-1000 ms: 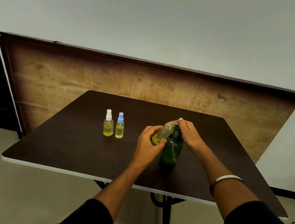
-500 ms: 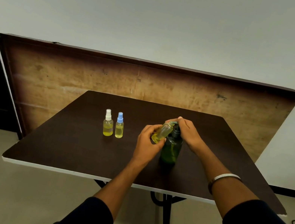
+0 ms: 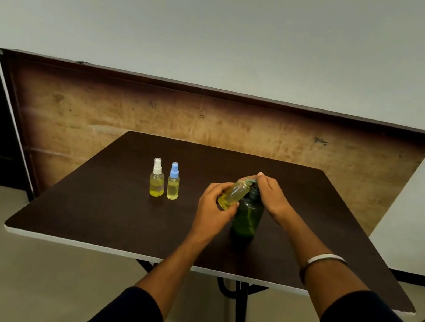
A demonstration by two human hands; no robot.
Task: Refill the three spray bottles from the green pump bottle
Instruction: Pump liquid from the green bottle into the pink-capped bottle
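Fingers of our left hand [image 3: 211, 211] still grip the tilted third spray bottle [image 3: 233, 194] while our right hand [image 3: 270, 196] keeps pressing the green pump bottle [image 3: 248, 218], so filling continues.

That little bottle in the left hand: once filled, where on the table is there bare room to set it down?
Bare tabletop lies between the two capped spray bottles and the left hand, also along the near edge and right of the green pump bottle. It is crowded at the pump, where both hands, right, and the tilted bottle meet.
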